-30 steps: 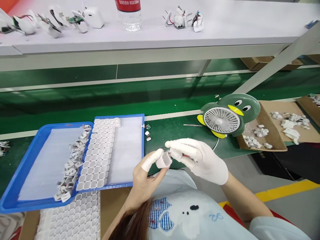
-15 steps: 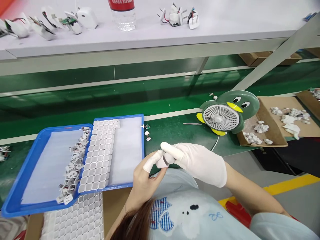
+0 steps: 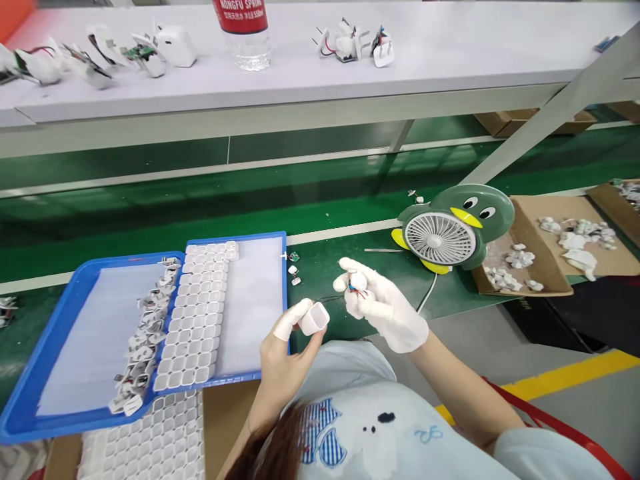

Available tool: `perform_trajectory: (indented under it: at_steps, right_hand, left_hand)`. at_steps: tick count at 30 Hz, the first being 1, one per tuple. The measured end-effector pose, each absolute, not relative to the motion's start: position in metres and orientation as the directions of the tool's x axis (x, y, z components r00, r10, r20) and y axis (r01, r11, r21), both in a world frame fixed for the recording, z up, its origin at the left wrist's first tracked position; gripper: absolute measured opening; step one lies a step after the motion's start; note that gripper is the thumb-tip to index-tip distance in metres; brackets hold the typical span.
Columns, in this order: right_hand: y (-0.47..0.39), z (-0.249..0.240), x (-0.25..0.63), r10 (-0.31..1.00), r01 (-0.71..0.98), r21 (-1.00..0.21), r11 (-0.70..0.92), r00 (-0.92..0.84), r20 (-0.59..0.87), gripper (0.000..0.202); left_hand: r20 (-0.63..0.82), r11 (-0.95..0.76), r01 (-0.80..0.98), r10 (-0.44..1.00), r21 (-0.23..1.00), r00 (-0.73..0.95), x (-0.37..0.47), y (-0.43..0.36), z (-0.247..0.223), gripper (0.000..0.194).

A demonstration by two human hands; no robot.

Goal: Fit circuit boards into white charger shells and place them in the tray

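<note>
Pinched in my left hand [image 3: 289,343] is a white square housing [image 3: 315,319], its open end facing up and right. White finger cots cover part of that hand. My right hand [image 3: 387,305], in a white glove, grips a small white electronic part [image 3: 357,281] with red and blue wires. Thin dark wires stretch between the two hands. Left of my hands, a blue tray [image 3: 255,300] bears rows of white housings [image 3: 197,313]. Another blue tray [image 3: 85,333] has a column of wired assemblies [image 3: 145,333] along its right side.
A green penguin-shaped fan [image 3: 460,227] stands to the right, beside a cardboard box [image 3: 550,283] of white parts. Tweezers [image 3: 383,250] and small parts [image 3: 294,270] lie on the green table. A bottle [image 3: 247,40] and more assemblies stand on the raised shelf [image 3: 450,53].
My hands have moved apart. The right hand has shifted right and up, and the wired part now shows in its fingers. The housing's open end has come into view in my left hand.
</note>
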State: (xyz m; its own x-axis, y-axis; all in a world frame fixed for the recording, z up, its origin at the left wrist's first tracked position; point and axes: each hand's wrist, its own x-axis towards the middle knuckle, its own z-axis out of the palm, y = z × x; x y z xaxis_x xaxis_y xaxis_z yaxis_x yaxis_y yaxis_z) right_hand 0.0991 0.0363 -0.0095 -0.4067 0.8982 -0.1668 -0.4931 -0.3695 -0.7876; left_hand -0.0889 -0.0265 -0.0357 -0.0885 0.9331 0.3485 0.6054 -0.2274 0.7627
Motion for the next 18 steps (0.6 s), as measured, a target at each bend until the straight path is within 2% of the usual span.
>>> perform_trajectory:
  at_steps: [5, 9, 13, 18]
  right_hand:
    - [0.032, -0.019, 0.101, 0.883, -0.481, -0.783, -0.393, -0.434, -0.177, 0.036]
    - [0.027, -0.027, 0.102, 0.897, -0.466, -0.821, -0.329, -0.427, -0.117, 0.041]
    - [0.027, -0.028, 0.099, 0.909, -0.451, -0.832, -0.324, -0.393, -0.141, 0.041]
    - [0.029, -0.026, 0.096, 0.918, -0.436, -0.845, -0.310, -0.369, -0.146, 0.057]
  left_hand:
    - [0.290, -0.178, 0.609, 0.953, 0.773, -0.089, -0.087, -0.026, -0.036, 0.042]
    - [0.279, -0.169, 0.614, 0.956, 0.771, -0.088, -0.086, -0.027, -0.035, 0.041]
    - [0.271, -0.165, 0.604, 0.959, 0.779, -0.087, -0.086, -0.028, -0.036, 0.041]
    - [0.257, -0.157, 0.589, 0.962, 0.793, -0.090, -0.086, -0.028, -0.037, 0.041]
